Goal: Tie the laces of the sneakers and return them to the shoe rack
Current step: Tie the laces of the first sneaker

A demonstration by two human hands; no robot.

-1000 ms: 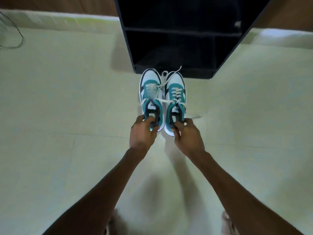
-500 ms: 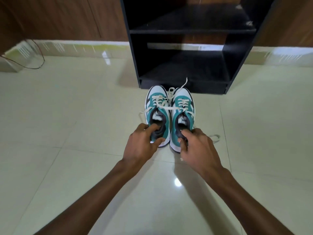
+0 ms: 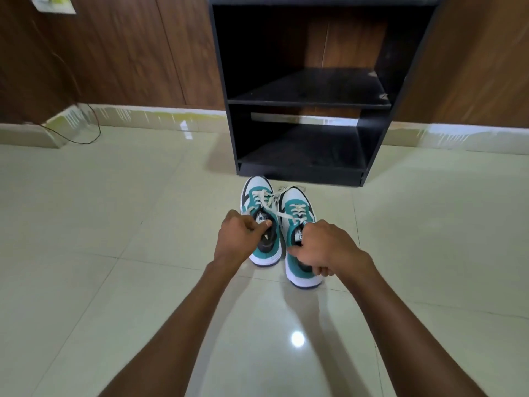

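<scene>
Two teal, white and black sneakers stand side by side on the glossy floor, toes toward the black shoe rack (image 3: 375, 104). My left hand (image 3: 236, 243) grips the collar of the left sneaker (image 3: 257, 196), thumb inside its opening. The inner collar of the right sneaker (image 3: 297, 206) is gripped by my right hand (image 3: 325, 249), which hides part of its opening. The white laces (image 3: 270, 206) lie loose and untied, with one strand crossing between the shoes. Both rack shelves are bare.
The rack stands against a brown wood-panelled wall with a pale skirting. A thin black cable (image 3: 86, 136) loops on the floor at far left, below a wall socket (image 3: 54, 5). Pale tiles (image 3: 114, 224) spread on all sides.
The view has tilted up, showing more of the rack. The sneakers now sit a little further back from the rack, the right one nearer me, and my hands have moved forward along their collars.
</scene>
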